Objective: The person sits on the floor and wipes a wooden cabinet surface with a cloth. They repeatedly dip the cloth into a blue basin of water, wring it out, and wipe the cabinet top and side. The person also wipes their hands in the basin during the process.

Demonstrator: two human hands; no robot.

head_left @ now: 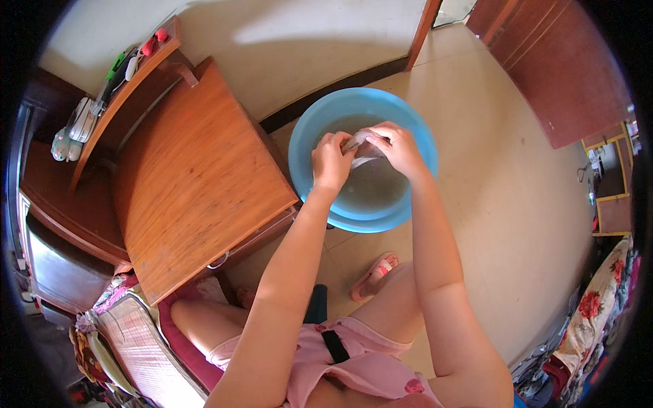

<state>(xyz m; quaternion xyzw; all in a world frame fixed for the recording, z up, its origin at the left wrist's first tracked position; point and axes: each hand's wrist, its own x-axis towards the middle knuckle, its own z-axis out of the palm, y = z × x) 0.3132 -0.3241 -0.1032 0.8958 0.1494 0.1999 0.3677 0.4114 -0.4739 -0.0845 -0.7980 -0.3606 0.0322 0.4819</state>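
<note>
Head view: my left hand (331,160) and right hand (398,146) are both closed on a small grey cloth (358,146), bunched between them over the blue basin (303,146) of water on the floor (503,204). It looks limp, sodden, slippery; I judge gripping the bunched ends works best.

No clear pkgs, labels, signs or screens in view. Small green, white and red items (129,58) on the wooden shelf (136,75) at upper left are too blurred to tell.
</note>
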